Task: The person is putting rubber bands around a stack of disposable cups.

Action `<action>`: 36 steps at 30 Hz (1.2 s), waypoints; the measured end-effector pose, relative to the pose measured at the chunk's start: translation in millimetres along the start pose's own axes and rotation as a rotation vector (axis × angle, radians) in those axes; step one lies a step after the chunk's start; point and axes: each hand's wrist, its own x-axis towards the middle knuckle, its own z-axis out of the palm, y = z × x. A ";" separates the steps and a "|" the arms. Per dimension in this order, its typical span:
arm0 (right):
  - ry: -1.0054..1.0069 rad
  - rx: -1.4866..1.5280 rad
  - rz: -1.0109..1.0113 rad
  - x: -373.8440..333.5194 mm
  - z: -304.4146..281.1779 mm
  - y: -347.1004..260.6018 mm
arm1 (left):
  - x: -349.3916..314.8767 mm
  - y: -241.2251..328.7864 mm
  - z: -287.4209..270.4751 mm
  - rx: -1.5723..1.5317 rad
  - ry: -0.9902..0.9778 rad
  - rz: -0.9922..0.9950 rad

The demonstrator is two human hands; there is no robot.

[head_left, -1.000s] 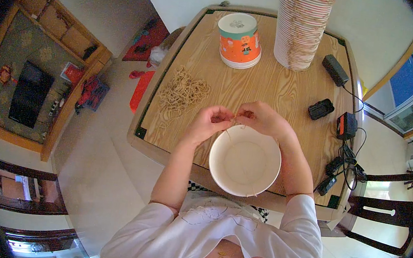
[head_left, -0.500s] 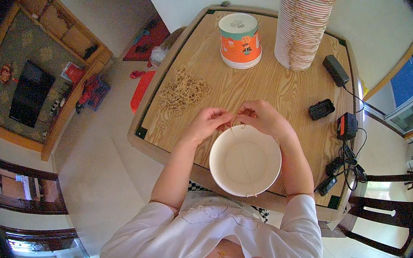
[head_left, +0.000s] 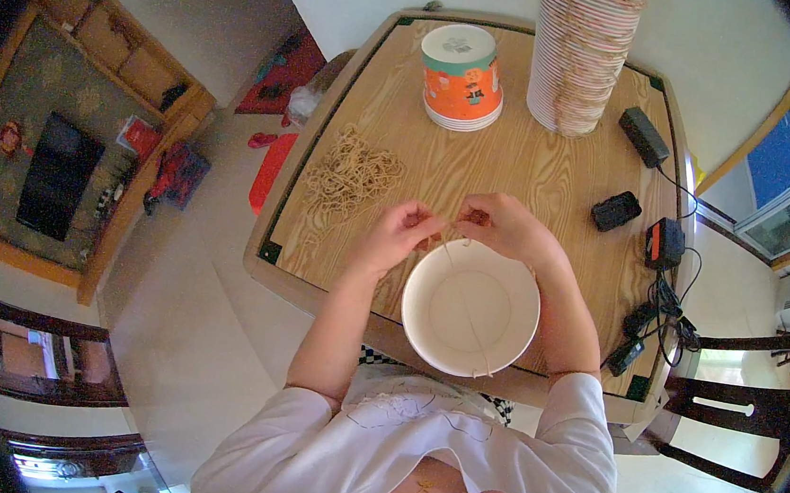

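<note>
A white paper bucket (head_left: 425, 330) faces me with its open mouth, resting against the table's near edge. A thin tan string (head_left: 472, 313) runs across that mouth, from the near rim to the far rim. Over the far rim, my left hand (head_left: 400, 236) is closed in a pinch on the string. Close beside it, my right hand (head_left: 508, 227) pinches the same string, its fingertips nearly meeting the left ones. What lies exactly between the fingertips is too small to make out.
A tangled pile of tan strings (head_left: 354, 174) lies at left on the wooden table (head_left: 506, 176). Behind stand upturned orange buckets (head_left: 461, 82) and a tall stack of white buckets (head_left: 579, 65) with strings. A black adapter (head_left: 643, 137), black tray (head_left: 615, 211) and cables (head_left: 669, 316) are at right.
The small string loop between my hands has drawn down, and the string across the bucket's mouth looks straighter. Both hands stay at the far rim.
</note>
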 end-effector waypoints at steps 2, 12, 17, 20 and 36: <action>0.000 0.010 0.007 -0.6 -1.4 -2.3 | 0.9 0.1 4.7 0.028 0.001 0.023; -0.038 0.043 0.111 2.3 -3.9 -7.4 | 6.8 -8.8 -5.9 0.023 -0.039 0.031; -0.023 0.163 0.143 6.9 1.7 2.5 | 12.0 -12.4 -0.8 0.210 -0.009 0.073; -0.109 0.156 0.071 8.8 -1.6 4.8 | 14.2 -19.8 -1.3 0.201 0.005 0.100; -0.136 0.184 0.126 6.9 -8.3 -1.7 | 23.5 -16.6 -7.8 0.239 -0.119 0.035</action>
